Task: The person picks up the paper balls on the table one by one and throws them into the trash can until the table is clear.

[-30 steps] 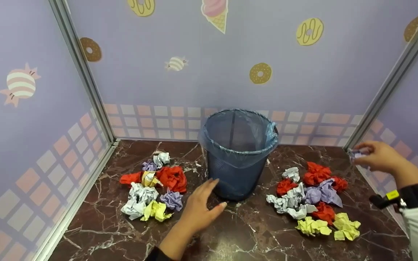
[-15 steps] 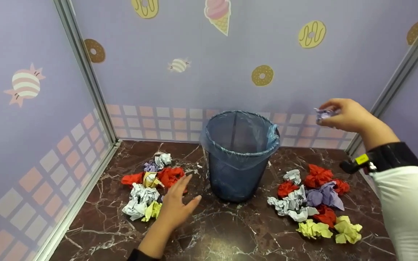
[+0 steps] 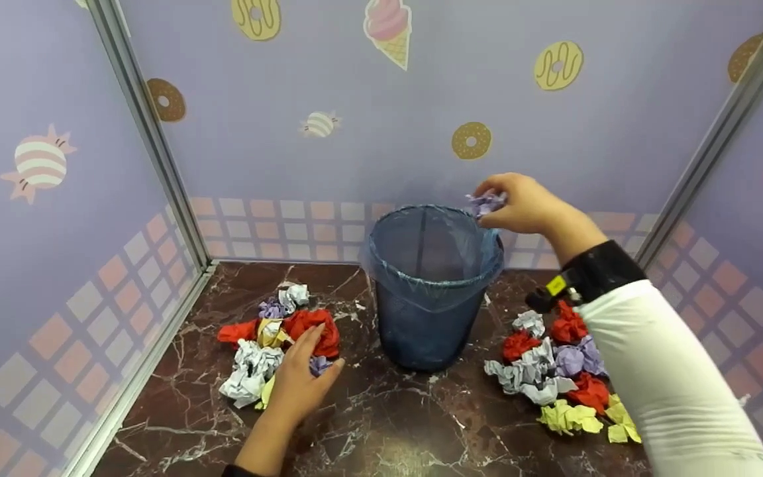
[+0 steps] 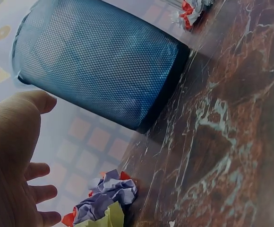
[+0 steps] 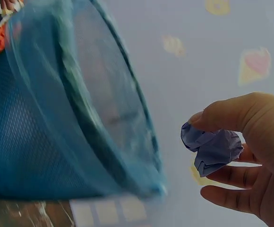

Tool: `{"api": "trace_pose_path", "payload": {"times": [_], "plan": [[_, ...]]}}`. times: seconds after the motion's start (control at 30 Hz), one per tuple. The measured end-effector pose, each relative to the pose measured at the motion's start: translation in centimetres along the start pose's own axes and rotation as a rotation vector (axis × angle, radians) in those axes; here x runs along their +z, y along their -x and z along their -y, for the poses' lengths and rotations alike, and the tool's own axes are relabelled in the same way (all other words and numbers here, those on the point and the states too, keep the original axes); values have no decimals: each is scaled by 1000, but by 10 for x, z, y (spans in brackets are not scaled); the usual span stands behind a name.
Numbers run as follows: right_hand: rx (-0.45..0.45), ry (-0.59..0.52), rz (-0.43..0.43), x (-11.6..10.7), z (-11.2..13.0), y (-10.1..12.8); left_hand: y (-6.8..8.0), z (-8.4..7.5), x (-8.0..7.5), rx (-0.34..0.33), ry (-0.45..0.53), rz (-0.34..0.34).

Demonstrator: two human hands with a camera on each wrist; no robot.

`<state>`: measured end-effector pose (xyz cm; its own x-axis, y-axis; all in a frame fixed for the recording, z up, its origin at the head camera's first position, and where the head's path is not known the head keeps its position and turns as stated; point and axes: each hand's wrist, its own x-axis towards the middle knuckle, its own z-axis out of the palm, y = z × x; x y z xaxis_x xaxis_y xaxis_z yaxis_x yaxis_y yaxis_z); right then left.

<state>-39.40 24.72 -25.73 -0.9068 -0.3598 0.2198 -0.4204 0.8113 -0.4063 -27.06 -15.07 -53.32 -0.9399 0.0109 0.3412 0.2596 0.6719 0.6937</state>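
Observation:
Above the right rim of a mesh waste bin, lined with a clear blue bag, my right hand pinches a crumpled purple paper ball. The right wrist view shows that purple paper ball between thumb and fingers, just outside the bin's rim. My left hand hovers over the near right side of the left paper pile, its fingers spread and holding nothing. Partly behind it lie a red paper ball, a purple one and a yellow one. In the left wrist view the left hand has relaxed fingers.
Right of the bin lies a pile of white, red, purple and yellow paper balls, partly covered by the right forearm. White balls lie in the left pile. Patterned panels enclose the marbled tabletop.
My right hand has carried the purple paper ball up and leftward from the table's right edge to the bin's rim. The left hand has moved left, from beside the bin to the left pile.

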Motion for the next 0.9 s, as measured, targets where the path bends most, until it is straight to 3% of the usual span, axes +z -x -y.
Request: {"api": "trace_pose_path", "payload": {"times": [0.33,0.9], "plan": [[-168,69,76,36,37,-17,-2,3,-7,-40,13,14],[-170,67,105,46,36,-18,-2,3,-7,-38,3,-12]]}}
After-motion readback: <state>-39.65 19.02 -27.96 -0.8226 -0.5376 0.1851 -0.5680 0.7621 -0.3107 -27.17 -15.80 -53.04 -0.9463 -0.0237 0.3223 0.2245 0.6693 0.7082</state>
